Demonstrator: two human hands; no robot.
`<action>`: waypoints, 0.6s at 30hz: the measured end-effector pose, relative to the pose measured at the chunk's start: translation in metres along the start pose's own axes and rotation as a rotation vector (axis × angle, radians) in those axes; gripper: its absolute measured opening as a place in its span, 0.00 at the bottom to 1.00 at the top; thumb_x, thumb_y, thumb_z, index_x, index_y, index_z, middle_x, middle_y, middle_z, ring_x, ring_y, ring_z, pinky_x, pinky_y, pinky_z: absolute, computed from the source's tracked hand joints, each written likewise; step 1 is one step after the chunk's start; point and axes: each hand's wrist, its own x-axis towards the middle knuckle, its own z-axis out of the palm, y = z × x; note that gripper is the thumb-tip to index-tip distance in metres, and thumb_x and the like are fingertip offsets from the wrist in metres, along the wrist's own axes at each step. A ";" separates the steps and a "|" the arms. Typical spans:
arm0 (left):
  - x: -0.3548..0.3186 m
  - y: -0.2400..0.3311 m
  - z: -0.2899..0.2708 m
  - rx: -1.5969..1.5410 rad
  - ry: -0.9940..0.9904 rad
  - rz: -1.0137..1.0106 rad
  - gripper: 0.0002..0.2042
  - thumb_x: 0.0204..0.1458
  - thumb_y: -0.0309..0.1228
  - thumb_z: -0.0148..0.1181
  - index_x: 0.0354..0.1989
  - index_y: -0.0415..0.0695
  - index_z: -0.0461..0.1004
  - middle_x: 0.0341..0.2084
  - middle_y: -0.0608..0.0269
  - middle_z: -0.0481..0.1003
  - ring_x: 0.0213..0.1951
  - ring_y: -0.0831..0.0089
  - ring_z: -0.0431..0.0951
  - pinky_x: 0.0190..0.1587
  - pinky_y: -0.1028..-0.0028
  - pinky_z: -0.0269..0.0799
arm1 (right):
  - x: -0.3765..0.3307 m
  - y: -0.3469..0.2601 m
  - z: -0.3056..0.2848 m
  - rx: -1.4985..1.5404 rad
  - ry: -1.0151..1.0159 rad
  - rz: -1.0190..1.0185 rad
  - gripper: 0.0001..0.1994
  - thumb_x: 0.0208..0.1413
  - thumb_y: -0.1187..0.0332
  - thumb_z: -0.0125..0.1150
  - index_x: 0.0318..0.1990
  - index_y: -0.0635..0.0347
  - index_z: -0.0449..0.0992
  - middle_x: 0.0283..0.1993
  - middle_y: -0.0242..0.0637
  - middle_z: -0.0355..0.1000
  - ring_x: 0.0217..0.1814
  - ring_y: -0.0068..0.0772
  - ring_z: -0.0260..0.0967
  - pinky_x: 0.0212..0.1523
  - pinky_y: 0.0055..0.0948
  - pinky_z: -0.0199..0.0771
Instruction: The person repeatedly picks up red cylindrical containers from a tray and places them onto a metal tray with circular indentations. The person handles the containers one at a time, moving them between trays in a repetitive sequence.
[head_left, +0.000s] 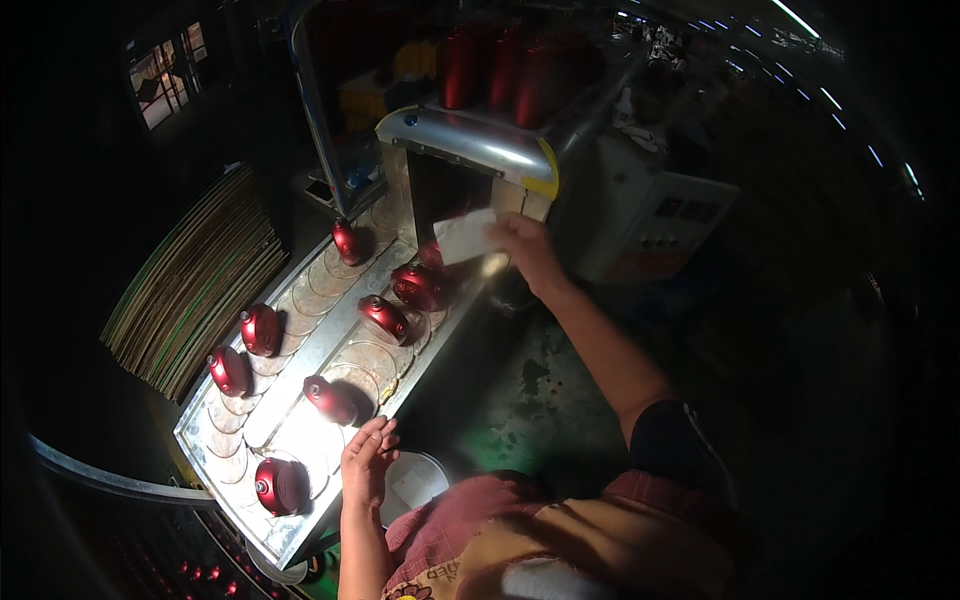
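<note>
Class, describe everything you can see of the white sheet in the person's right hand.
The white sheet looks thin and roughly four-sided, paper-like or cloth-like; blur leaves the material unclear. No marks can be made out on it. The right hand grips its right end, and the rest reaches out leftward, slightly slanted. In this view it overlaps the lower part of the dark opening under the rounded metal hood.

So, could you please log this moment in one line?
Right hand: holds white sheet by machine | Left hand: loosely curled, nothing visible held | Red bottles: on conveyor
</note>
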 end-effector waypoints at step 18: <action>-0.036 -0.028 -0.091 -0.123 0.453 -0.018 0.12 0.58 0.29 0.58 0.47 0.36 0.73 0.33 0.61 0.77 0.30 0.75 0.75 0.29 0.79 0.70 | 0.109 0.037 -0.160 -0.417 0.654 -0.226 0.19 0.55 0.70 0.60 0.55 0.62 0.72 0.53 0.37 0.71 0.53 0.33 0.70 0.50 0.32 0.73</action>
